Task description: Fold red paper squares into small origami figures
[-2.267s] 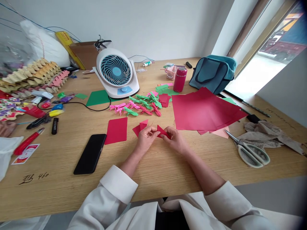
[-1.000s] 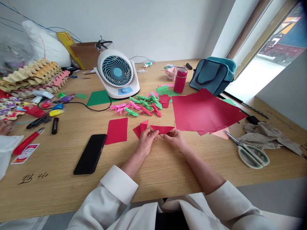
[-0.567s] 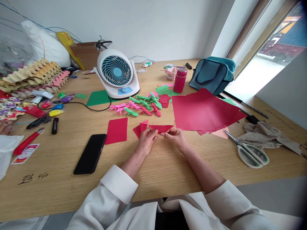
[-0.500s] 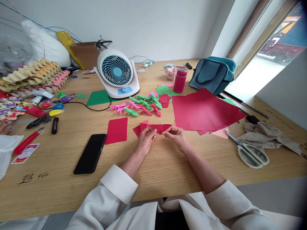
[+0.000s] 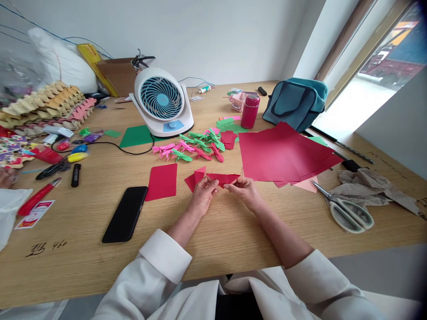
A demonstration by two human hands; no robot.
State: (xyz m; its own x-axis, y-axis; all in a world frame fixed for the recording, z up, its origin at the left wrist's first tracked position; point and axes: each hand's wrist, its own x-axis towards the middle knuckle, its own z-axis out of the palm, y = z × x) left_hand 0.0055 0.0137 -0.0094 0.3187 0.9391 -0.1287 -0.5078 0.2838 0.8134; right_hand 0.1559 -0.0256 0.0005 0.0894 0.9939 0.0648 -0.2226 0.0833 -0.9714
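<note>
A small folded red paper (image 5: 224, 178) is pinched between both hands just above the table. My left hand (image 5: 204, 194) grips its left end with thumb and fingers. At its right end, my right hand (image 5: 245, 192) holds the edge between thumb and fingers. Behind my left hand lie red paper pieces (image 5: 191, 181), partly covered by it. A stack of red rectangles (image 5: 162, 181) rests further left. Beyond the hands is a pile of folded pink, green and red paper shapes (image 5: 200, 144). Large red sheets (image 5: 283, 153) spread to the right.
A black phone (image 5: 125, 214) lies left of my forearm, scissors (image 5: 347, 213) and a crumpled cloth (image 5: 360, 189) at the right. Further back stand a fan (image 5: 162, 103), a red flask (image 5: 250, 112) and a teal bag (image 5: 296, 104). Another person's hand (image 5: 6, 178) shows at the left edge.
My right thumb has shifted slightly left along the folded red paper. Both hands still hold it in nearly the same place.
</note>
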